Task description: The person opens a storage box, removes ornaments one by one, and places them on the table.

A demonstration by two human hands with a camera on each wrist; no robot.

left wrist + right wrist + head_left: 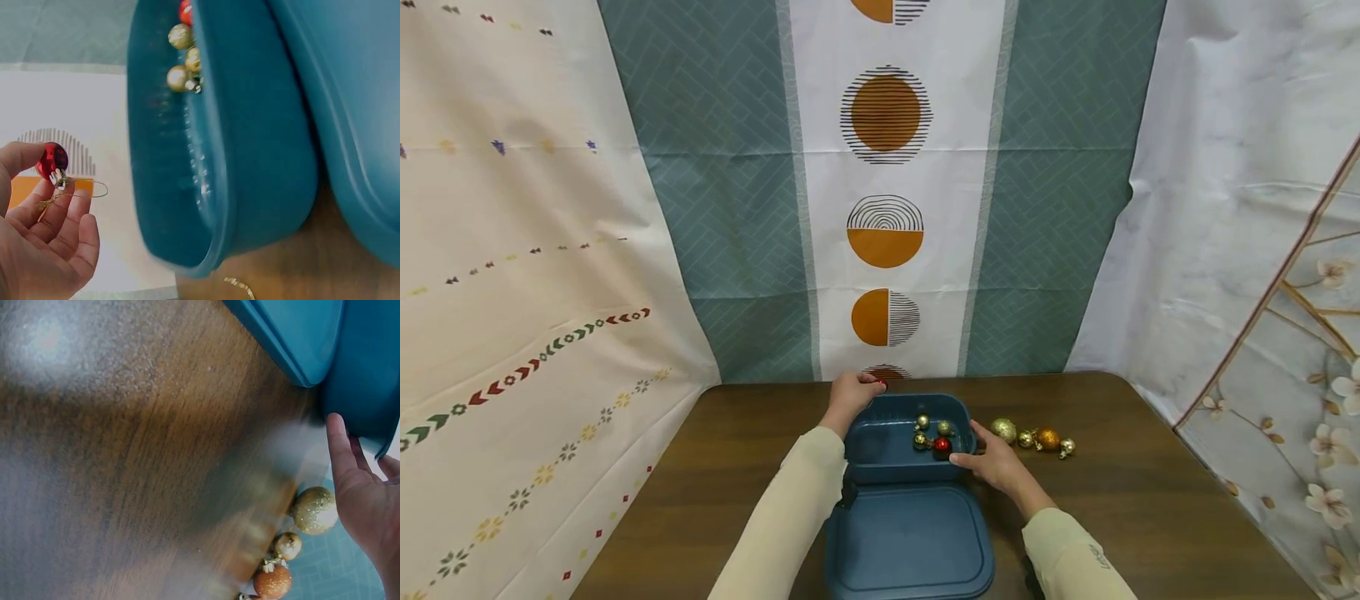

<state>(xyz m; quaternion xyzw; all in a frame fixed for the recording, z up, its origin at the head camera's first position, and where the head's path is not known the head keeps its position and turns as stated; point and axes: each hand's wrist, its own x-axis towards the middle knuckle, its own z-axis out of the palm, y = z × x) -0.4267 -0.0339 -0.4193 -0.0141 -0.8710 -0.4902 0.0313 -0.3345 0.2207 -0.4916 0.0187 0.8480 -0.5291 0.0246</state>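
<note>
Left hand [850, 394] pinches a small, glossy red ball ornament [53, 159] near the rear rim of the rectangular blue plastic container [902, 473]. Ornament: probably light, slippery, fragile; hold gently near the metallic cap [58, 179]. Right hand [1000, 467] grips the container's right end.

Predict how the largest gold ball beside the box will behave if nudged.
The gold ball will likely roll, being round on a flat table. It may bump the smaller gold ball beside it. Its glittery surface looks grainy, so it probably isn't very slippery.
</note>
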